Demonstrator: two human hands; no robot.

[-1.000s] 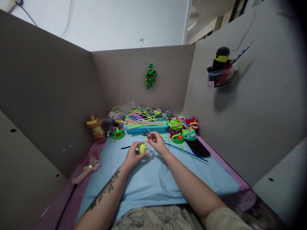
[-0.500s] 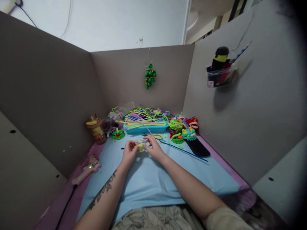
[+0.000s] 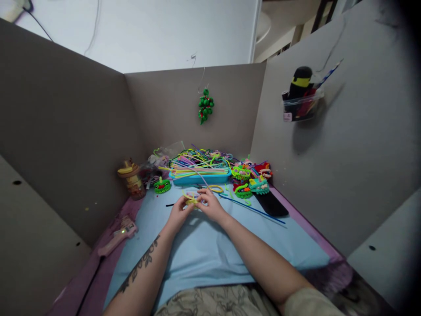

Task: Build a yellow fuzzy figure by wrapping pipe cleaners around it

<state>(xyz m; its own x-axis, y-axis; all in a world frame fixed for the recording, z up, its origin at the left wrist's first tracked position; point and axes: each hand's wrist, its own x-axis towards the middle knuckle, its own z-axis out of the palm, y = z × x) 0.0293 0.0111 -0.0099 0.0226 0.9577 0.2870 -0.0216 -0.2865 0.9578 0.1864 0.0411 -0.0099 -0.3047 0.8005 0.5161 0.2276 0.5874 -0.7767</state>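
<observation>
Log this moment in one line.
left hand: holds yellow pipe-cleaner craft; right hand: holds same craft; beyond: blue tray; left side: pink glue gun

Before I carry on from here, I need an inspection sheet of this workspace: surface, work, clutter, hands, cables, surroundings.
Surface: blue sheet, wrinkled near the person.
Work: yellow piece, partly hidden by fingers.
Clutter: blue tray heaped with coloured pipe cleaners; green craft piece to its left.
Hands: left hand and right hand both pinch the yellow piece.
Cables: black cord at the pink glue gun.
Surroundings: grey back panel; green ornament hanging before it.
</observation>
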